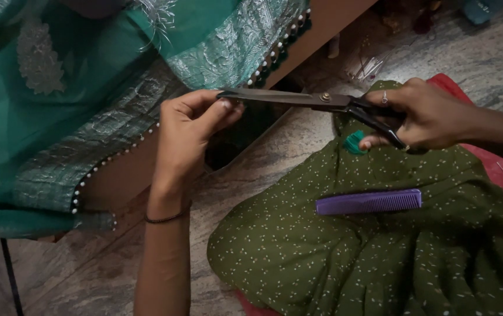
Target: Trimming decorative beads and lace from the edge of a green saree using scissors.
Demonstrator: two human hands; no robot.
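The green cloth lies under the hands; the right hand grips the handles of the scissors, and the left hand pinches the blade tip.

Home sewing spot, stone floor, embroidered teal fabric, tailor's scissors, purple comb

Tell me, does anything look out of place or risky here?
Yes: the left hand pinches the bare tip of the large dark metal scissors, which the right hand holds by the handles. A purple plastic comb lies loose on the green dotted cloth.

comb on lap, bare floor between
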